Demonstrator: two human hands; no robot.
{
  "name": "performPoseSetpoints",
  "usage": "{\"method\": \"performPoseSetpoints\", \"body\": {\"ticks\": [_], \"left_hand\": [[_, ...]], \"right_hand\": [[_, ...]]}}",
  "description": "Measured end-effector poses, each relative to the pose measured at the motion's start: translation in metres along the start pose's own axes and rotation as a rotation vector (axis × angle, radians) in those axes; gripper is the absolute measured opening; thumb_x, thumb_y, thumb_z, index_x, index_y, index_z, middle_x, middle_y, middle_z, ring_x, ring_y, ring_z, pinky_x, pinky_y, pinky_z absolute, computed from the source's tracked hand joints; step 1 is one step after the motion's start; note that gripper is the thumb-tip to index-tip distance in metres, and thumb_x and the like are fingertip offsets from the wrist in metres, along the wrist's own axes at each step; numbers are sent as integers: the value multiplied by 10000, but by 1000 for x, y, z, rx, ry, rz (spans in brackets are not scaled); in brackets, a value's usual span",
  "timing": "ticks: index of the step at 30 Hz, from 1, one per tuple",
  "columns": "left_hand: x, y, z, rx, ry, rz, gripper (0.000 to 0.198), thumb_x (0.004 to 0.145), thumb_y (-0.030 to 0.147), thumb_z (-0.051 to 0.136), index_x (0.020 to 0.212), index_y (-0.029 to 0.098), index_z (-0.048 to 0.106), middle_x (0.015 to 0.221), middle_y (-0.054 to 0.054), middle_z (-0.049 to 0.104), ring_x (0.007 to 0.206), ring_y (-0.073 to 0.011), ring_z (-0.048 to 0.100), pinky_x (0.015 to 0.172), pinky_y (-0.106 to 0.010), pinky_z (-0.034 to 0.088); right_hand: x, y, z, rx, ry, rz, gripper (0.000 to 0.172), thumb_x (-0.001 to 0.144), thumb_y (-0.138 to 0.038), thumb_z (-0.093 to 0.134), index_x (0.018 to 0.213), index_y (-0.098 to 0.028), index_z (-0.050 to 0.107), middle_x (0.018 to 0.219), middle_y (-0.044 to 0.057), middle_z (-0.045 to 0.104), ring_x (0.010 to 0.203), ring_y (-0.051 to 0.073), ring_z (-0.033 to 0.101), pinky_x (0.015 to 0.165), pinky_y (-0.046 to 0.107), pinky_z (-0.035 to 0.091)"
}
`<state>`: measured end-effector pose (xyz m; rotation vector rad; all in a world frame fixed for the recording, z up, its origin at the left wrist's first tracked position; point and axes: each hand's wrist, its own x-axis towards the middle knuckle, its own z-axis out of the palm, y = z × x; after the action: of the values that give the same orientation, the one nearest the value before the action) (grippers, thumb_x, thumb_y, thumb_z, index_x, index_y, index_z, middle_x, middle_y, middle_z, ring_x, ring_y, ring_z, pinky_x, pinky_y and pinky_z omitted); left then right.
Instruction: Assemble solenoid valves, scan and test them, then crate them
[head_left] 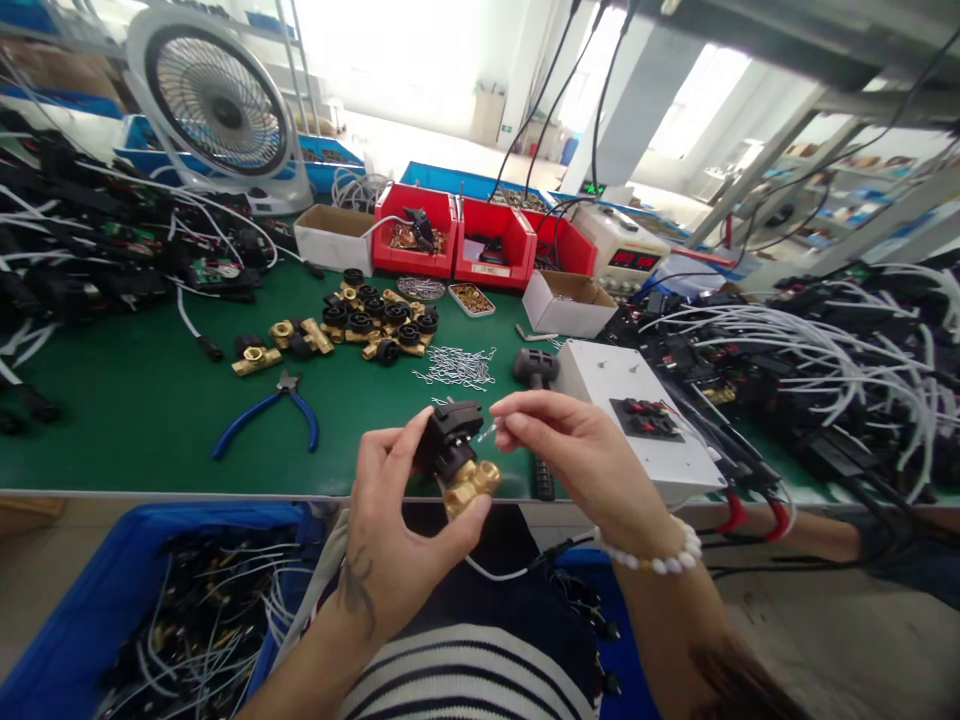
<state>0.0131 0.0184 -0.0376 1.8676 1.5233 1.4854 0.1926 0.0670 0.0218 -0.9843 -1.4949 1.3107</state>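
Observation:
My left hand (401, 530) grips a brass valve (469, 485) with a black plastic head (454, 430), holding it tilted just over the table's front edge. Pinched between the thumb and fingers of my right hand (559, 440) is a small wire clip (489, 432), its end pointing at the black head. Whether the clip touches the head I cannot tell. Beyond my hands lies a loose pile of similar wire clips (457, 367). Farther left sit several brass valves with black caps (382, 318). A white cable (495, 575) hangs below the valve.
Blue-handled cutters (277, 410) lie left on the green table (142, 420). A black mallet (536, 370) and a grey switch box (637, 415) stand right. Red bins (414, 262) line the back. Cabled units crowd both sides, and a blue crate (60, 640) sits below. Another person's arm (817, 535) shows at right.

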Motion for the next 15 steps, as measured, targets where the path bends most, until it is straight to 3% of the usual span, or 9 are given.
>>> {"method": "performPoseSetpoints", "body": {"ticks": [4, 9, 15], "left_hand": [[-1, 14, -5, 68, 2, 93, 646, 811, 382, 680, 1392, 164, 501, 1079, -71, 524, 976, -198, 575, 843, -318, 580], [-3, 20, -7, 85, -16, 145, 686, 796, 394, 707, 1412, 189, 482, 1081, -84, 523, 954, -221, 569, 842, -361, 576], [-3, 23, -7, 67, -21, 159, 689, 790, 387, 711, 1416, 211, 483, 1091, -87, 538, 979, -234, 580, 837, -364, 572]], "right_hand": [[-16, -21, 10, -219, 29, -69, 99, 913, -199, 667, 971, -211, 746, 931, 4, 721, 802, 116, 667, 754, 224, 551], [-26, -27, 20, -461, 127, -168, 62, 907, -190, 670, 891, -238, 707, 836, -8, 718, 757, 155, 667, 805, 292, 564], [-26, -32, 17, -552, 45, -214, 120, 918, -138, 641, 885, -243, 689, 847, -19, 715, 749, 145, 662, 776, 270, 553]]}}
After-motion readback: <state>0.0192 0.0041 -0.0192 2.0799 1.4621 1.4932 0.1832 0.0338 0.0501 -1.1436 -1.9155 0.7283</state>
